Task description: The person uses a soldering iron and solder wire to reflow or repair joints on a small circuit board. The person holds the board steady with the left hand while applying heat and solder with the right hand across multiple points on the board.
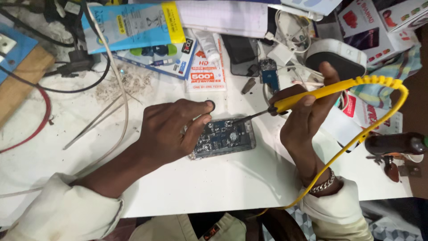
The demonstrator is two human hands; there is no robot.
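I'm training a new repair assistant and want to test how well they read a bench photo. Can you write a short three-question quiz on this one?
1. True or false: the left hand rests on the opened phone on the white table.
2. Which does the right hand hold? A) tweezers B) a yellow-handled soldering iron C) a glue tube
3. Fill in: the iron's metal tip points at the phone's exposed ____ board.

Key: 1 true; 2 B; 3 circuit.
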